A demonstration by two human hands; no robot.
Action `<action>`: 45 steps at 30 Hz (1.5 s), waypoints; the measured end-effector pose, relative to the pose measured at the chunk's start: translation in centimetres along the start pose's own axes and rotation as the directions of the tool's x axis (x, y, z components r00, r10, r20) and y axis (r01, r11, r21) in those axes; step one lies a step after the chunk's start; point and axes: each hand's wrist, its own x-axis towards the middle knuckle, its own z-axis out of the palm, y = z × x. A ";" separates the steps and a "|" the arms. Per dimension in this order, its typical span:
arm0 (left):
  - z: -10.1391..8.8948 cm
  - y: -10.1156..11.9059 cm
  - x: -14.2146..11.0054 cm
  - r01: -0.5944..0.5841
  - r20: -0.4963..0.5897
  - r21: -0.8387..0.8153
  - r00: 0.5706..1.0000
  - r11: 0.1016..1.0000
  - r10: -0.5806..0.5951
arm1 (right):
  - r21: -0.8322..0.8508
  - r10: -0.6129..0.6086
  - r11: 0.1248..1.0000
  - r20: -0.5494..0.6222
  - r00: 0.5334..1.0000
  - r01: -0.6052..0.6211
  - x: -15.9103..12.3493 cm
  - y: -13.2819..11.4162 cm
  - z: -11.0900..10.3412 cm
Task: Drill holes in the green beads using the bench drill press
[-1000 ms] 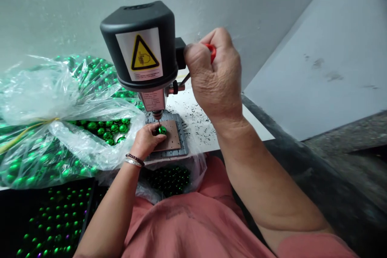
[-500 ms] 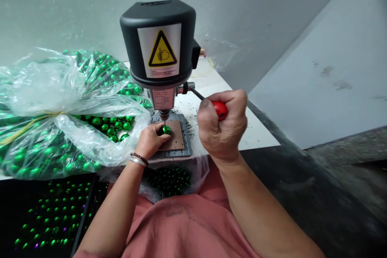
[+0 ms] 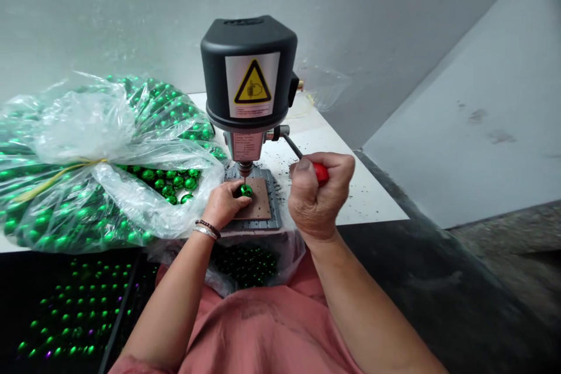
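Shift: right hand (image 3: 319, 198), level with the drill head (image 3: 249, 35) a second ago, now sits below it.
Right grip: clenched round the red knob (image 3: 321, 173) of the lever (image 3: 293, 146).
Left grip: left hand (image 3: 222, 203) pinching the green ball (image 3: 246, 191).
Green ball: on the brown board (image 3: 259, 201), right of the left palm; left hand nearer.
Ball axis: round, none long; pointing unclear.
Drill bit (image 3: 245, 180): upright, above the ball; contact unclear.

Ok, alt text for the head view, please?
The left hand holds a green ball on a brown board under a drill press, while the right hand grips its red-knobbed lever. Left of the press, a clear bag of green balls sits on the white table.
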 end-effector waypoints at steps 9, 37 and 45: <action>0.1 0.1 0.0 0.020 0.007 -0.035 1.000 0.999 -0.020 | 0.069 0.011 0.998 0.021 1.000 -0.013 -1.9 1.6 0.2; -7.0 -8.3 2.1 0.296 -0.151 0.565 0.955 0.770 -0.256 | -0.013 0.053 0.999 0.055 0.997 -0.053 7.2 -3.0 1.5; -7.7 -6.4 0.4 0.221 -0.306 0.230 0.941 0.948 -0.146 | -0.025 0.046 0.999 0.031 0.998 -0.045 6.7 -3.2 1.2</action>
